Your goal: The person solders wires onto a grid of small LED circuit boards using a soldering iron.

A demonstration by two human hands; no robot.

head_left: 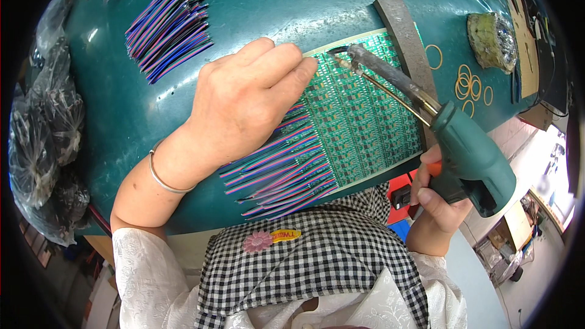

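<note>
My right hand (437,204) is wrapped round the handle of a green soldering gun (478,146), a finger by its orange trigger. Its dark, bent tip reaches over the upper left part of a green circuit board panel (359,116) crowded with small parts. At the panel's left edge, close to that tip, my left hand (244,91) is closed in a pinch; what lies between the fingertips is hidden. Below this hand, rows of multicoloured wires (286,173) run out leftward from the panel's left edge. My left palm and wrist cover part of them.
A grey metal bar (405,55) lies along the panel's right edge. A bundle of cut wires (170,30) rests at the upper left. Clear plastic bags (52,116) line the far left. Rubber bands (468,85) and a foil-wrapped lump (492,41) sit at the right.
</note>
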